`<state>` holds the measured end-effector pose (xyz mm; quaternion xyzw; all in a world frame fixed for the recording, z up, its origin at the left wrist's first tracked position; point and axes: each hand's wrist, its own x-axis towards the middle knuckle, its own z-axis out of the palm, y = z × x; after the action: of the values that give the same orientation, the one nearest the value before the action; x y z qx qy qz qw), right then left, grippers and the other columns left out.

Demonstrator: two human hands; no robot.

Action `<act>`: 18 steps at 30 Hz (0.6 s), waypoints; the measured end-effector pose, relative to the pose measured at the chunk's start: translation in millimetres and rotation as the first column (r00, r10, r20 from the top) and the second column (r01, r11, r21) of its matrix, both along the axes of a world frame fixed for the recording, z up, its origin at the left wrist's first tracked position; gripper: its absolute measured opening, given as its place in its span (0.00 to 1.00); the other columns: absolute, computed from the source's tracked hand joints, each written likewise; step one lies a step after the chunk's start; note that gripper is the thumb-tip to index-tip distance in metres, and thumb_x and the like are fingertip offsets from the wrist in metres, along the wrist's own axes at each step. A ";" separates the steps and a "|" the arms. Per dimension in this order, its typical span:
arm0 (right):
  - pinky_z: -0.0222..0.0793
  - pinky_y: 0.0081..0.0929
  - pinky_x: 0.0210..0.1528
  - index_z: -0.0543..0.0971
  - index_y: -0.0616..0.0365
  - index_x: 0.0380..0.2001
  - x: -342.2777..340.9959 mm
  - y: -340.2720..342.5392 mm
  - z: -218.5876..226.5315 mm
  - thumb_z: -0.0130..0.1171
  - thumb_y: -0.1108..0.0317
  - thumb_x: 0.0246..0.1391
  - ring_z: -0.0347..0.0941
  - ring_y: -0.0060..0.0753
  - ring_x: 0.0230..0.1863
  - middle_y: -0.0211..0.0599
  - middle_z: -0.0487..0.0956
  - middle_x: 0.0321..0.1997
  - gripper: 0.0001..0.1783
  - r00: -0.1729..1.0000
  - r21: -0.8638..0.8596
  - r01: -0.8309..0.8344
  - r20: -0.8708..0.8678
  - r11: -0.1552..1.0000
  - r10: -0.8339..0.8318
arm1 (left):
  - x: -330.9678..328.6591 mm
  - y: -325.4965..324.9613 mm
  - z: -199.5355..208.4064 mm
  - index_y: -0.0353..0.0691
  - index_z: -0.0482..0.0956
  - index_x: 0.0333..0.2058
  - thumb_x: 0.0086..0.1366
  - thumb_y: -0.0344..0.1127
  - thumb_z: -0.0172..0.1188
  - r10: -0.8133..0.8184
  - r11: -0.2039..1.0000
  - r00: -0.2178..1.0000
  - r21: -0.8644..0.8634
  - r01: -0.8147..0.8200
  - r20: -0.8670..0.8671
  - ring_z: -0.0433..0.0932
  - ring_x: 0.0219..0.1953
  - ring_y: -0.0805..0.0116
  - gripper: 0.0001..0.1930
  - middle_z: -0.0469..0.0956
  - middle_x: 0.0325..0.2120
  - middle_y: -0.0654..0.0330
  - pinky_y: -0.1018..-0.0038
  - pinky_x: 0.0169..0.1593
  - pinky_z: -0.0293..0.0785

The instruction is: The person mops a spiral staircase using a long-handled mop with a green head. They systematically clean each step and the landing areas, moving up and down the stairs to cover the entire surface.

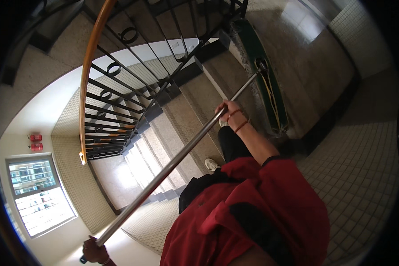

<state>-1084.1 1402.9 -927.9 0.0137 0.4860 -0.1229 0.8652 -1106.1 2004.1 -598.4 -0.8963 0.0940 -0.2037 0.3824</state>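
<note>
A wide flat dust mop has a green head (pixel 272 91) with a pale frayed fringe, lying along the edge of the top stair and the landing. Its long metal handle (pixel 170 166) slants down across the view to the lower left. My right hand (pixel 232 113), with red bands at the wrist, is wrapped round the handle partway up from the mop head. Near the handle's upper end my left hand (pixel 95 252) is closed round it, partly in shadow. Yellowish cords (pixel 270 95) run along the green head.
Stone stairs (pixel 186 106) descend leftward below my feet, one in a white shoe (pixel 212 164). A black metal railing (pixel 115 88) with a wooden handrail (pixel 89 62) borders them. Tiled wall (pixel 341 177) stands close on my right. A window (pixel 40 190) and red extinguishers (pixel 35 142) are farther left.
</note>
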 end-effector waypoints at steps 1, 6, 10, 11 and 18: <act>0.60 0.35 0.21 0.62 0.59 0.13 -7.6 6.3 -4.2 0.39 0.67 0.50 0.59 0.35 0.14 0.37 0.62 0.11 0.15 0.999 -0.032 -0.042 -0.030 0.999 0.041 | -7.3 20.7 -28.0 0.44 0.62 0.12 0.46 0.28 0.53 -0.094 0.990 0.995 -0.107 0.090 -0.033 0.64 0.14 0.64 0.10 0.62 0.09 0.62 0.70 0.19 0.58; 0.62 0.38 0.24 0.62 0.60 0.16 -47.4 48.8 -12.1 0.40 0.68 0.49 0.60 0.35 0.16 0.39 0.63 0.13 0.11 0.939 -0.072 -0.307 -0.182 0.949 0.290 | -69.2 68.3 -98.3 0.42 0.63 0.13 0.40 0.25 0.53 -0.123 0.883 0.958 -0.468 -0.014 -0.259 0.66 0.15 0.58 0.08 0.65 0.09 0.60 0.66 0.19 0.58; 0.60 0.42 0.35 0.61 0.58 0.17 -75.4 52.9 34.1 0.42 0.76 0.43 0.62 0.35 0.22 0.40 0.63 0.20 0.06 0.930 -0.039 -0.302 -0.231 0.953 0.285 | -62.4 105.9 -130.6 0.43 0.66 0.12 0.34 0.26 0.53 -0.054 0.886 0.865 -0.424 -0.189 -0.499 0.67 0.15 0.56 0.05 0.67 0.09 0.57 0.64 0.18 0.59; 0.60 0.42 0.36 0.61 0.58 0.17 -79.3 50.3 42.1 0.42 0.78 0.42 0.62 0.35 0.23 0.39 0.63 0.20 0.05 0.931 -0.039 -0.317 -0.203 0.948 0.303 | -59.5 106.1 -135.1 0.41 0.67 0.10 0.32 0.26 0.52 0.020 0.876 0.827 -0.389 -0.285 -0.561 0.67 0.15 0.54 0.03 0.67 0.09 0.55 0.63 0.18 0.59; 0.60 0.37 0.36 0.63 0.56 0.23 -97.1 29.1 115.1 0.42 0.81 0.40 0.64 0.32 0.29 0.33 0.64 0.25 0.07 0.950 -0.246 -0.308 -0.026 0.919 0.312 | -55.1 85.0 -133.3 0.40 0.72 0.10 0.31 0.33 0.54 -0.020 0.845 0.471 -0.267 -0.463 -0.882 0.68 0.14 0.53 0.04 0.67 0.07 0.53 0.65 0.19 0.64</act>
<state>-1181.2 1432.0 -812.7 -0.1703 0.4568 -0.0441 0.8720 -1161.2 2089.1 -731.6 -0.9440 0.0971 0.3059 0.0771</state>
